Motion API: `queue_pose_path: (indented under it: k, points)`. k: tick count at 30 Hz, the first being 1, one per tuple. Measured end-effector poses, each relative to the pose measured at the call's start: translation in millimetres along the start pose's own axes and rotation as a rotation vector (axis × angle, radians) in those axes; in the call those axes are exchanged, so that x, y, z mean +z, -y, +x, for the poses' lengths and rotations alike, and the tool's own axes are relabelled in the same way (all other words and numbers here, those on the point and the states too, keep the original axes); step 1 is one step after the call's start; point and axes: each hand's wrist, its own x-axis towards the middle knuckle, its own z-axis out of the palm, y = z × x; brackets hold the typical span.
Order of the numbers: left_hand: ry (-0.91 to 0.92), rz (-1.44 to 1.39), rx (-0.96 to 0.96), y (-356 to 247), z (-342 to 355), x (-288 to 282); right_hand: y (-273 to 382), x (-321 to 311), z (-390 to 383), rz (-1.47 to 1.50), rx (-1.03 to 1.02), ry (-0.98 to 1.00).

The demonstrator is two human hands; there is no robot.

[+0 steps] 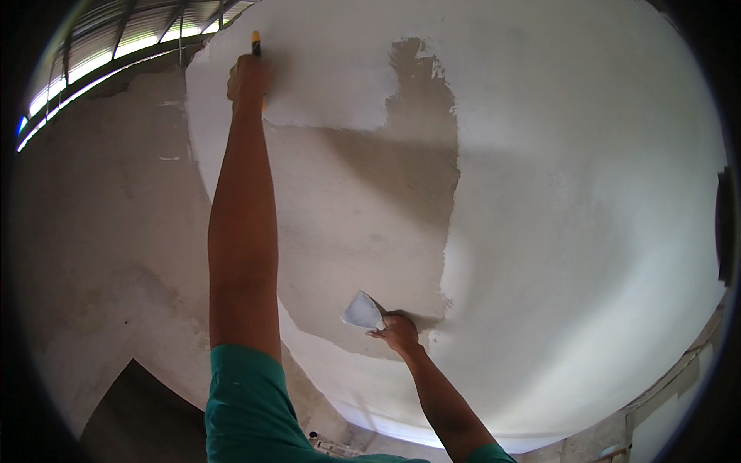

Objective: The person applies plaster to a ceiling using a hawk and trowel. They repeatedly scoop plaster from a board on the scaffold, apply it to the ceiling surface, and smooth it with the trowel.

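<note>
1. Wall [587, 193]: mostly coated white; a bare grey patch [363, 224] remains mid-wall.
2. Our left hand [247, 77] is closed round a knife [255, 42], spreading up high.
3. Our right hand [397, 333] grips a loaded scraper [363, 311] against the patch's lower edge.
4. Next, we judge, filling the patch needs even strokes.

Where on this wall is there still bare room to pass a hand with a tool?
The grey unplastered patch lies open between the left hand with its yellow-handled tool and the right hand holding a white-loaded blade. White plaster borders it at right. It is crowded only at both hands.
</note>
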Motion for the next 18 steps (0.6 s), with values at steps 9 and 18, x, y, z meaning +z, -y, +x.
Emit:
queue_pose_path:
  k: [9, 18]
  points:
    - [0.092, -0.067, 0.500, -191.0, -168.1, -4.4, -17.6, 1.0, -0.2, -0.024, -0.002, -0.004]
    - [0.125, -0.410, 0.769, -117.9, -278.2, -84.4, -5.7, 6.9, 5.4, 0.034, -0.018, 0.041]
